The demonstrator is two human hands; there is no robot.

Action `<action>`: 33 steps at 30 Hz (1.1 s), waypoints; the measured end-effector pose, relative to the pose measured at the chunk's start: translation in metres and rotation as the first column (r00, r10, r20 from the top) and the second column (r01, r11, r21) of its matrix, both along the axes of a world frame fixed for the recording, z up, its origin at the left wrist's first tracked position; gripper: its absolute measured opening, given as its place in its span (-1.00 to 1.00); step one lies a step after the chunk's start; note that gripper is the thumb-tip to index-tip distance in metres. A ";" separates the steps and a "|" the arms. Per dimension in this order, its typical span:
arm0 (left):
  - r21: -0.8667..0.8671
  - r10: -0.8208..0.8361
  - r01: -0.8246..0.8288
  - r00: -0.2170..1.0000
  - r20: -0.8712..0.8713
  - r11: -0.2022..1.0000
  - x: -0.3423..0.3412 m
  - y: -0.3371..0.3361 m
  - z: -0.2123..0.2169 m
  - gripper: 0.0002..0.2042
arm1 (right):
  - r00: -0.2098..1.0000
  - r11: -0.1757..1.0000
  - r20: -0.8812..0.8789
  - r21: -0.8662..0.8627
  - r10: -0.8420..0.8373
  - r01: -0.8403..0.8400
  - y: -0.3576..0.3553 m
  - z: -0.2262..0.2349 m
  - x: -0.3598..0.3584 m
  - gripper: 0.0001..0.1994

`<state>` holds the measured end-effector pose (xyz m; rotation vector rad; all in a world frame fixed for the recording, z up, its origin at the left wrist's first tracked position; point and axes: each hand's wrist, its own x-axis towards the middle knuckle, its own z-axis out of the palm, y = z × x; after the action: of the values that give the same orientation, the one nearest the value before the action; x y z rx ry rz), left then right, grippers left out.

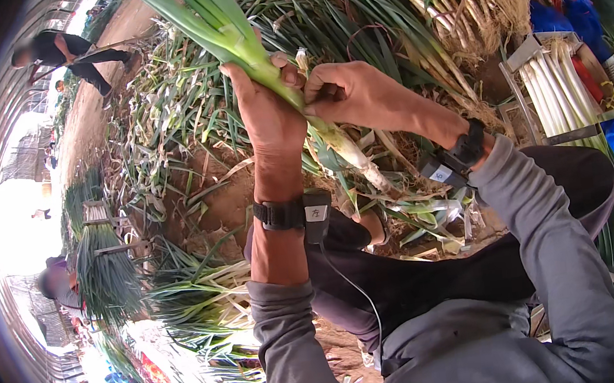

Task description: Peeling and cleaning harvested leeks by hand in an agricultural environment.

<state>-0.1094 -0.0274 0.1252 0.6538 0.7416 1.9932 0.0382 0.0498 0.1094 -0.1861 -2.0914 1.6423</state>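
Note:
My left hand (269, 117) is wrapped round a large green onion (349, 150), thumb on one side of the stalk and fingers on the other. Its broad green leaves run up to the top left, while the pale root end slants down to the right. My right hand (368, 97) is closed in a pinch against the stalk, just below the left hand's grip. A bit of the outer skin appears to lie at those fingertips, though the fingers partly hide it. Straps with small black devices circle both wrists.
Green onions with roots (479, 16) lie bundled at the far right. A rack of trimmed white stalks (558, 86) stands right, another bundle (105, 265) left. Leaf scraps (165, 124) litter the ground. A person (75, 51) is at the far left, and blue bags (565, 15) lie far right.

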 end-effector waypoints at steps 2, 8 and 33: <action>0.014 -0.011 0.011 1.000 -0.011 1.000 -0.001 0.001 -0.001 -0.36 | 0.989 0.939 -0.096 0.317 -0.112 0.137 -0.013 0.008 0.012 -0.90; 0.155 -0.069 0.058 0.995 0.072 0.986 -0.022 -0.009 0.004 -0.45 | 0.975 0.981 -0.155 -0.141 -0.157 0.136 -0.018 -0.006 0.047 -0.89; 0.227 0.027 -0.030 1.000 0.016 0.973 -0.044 -0.018 0.010 -0.58 | 0.971 0.943 0.194 -0.273 -0.138 0.189 -0.046 -0.030 0.018 -0.75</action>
<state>-0.1530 -0.0459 0.1349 0.7671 0.5208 2.1256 0.0564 0.0041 0.0798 -0.6035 -1.8836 1.8785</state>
